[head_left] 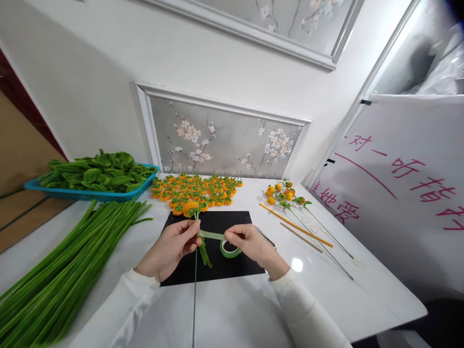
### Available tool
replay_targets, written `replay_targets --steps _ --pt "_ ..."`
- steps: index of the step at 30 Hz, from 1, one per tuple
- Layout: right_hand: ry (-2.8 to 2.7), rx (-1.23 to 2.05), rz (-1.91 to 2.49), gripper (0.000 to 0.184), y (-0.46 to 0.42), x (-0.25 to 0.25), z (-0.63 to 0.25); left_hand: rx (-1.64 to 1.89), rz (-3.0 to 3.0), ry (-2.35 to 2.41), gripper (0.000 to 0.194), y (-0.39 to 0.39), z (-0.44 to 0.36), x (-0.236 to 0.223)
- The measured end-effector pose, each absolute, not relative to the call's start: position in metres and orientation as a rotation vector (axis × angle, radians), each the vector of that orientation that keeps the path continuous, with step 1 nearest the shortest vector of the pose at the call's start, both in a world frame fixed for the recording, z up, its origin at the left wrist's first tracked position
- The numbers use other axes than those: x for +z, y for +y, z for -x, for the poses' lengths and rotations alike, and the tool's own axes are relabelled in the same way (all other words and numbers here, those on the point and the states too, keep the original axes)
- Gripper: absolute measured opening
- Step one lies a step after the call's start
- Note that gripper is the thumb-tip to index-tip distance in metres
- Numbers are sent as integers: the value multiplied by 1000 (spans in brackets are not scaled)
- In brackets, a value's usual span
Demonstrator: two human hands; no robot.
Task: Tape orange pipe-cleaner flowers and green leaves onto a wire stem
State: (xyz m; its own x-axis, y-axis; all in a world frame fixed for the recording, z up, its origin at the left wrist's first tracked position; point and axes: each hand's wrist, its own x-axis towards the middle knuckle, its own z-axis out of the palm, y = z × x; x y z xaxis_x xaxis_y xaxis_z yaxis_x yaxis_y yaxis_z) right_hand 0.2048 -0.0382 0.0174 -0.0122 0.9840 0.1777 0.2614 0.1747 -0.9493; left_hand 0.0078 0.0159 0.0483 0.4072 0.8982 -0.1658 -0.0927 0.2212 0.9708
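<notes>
Between thumb and fingers, my left hand (174, 246) pinches the stem of an orange flower (190, 209) with a green base. A long thin stem wire (195, 299) runs down from that grip toward the front edge. My right hand (250, 244) holds a stretched strip of pale green floral tape (213, 235), which reaches across to the stem at my left fingertips. Just below the right fingers is the green tape roll (229, 249), over the black mat (221, 270). Several short green stems (206, 256) show beneath the tape, beside the wire.
Many small orange flowers (203, 188) stand at the back. To the left are a blue tray (90, 195) of green leaf pieces and a bundle of long green stems (68, 270). Finished-looking flower sprays (281, 193), an orange strip (295, 224) and a brown stick (300, 237) lie right.
</notes>
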Motion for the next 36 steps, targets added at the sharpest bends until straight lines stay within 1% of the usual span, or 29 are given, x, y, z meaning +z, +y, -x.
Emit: replay_targets --steps 3,10,13,18,24,28,32,36 --pt "-1517 871 1300 29 -37 14 -217 828 -1130 890 22 17 0 47" --pt "-1669 891 1370 38 -37 3 -231 789 -1123 877 17 14 15 39" --pt "-1697 906 1414 35 -39 1 -232 787 -1108 888 16 11 15 37" --pt "-1656 541 1507 20 -34 14 -218 790 -1086 908 17 8 18 35" --pt "-1734 515 1490 14 0 31 -185 736 -1087 891 16 7 17 34" --pt "-1681 458 1518 21 25 21 -185 721 -1031 890 16 7 14 28" --pt "-1680 298 1587 24 44 17 -192 839 -981 886 13 11 14 23" --pt "-1824 121 1593 28 62 26 -185 953 -920 881 14 15 15 21"
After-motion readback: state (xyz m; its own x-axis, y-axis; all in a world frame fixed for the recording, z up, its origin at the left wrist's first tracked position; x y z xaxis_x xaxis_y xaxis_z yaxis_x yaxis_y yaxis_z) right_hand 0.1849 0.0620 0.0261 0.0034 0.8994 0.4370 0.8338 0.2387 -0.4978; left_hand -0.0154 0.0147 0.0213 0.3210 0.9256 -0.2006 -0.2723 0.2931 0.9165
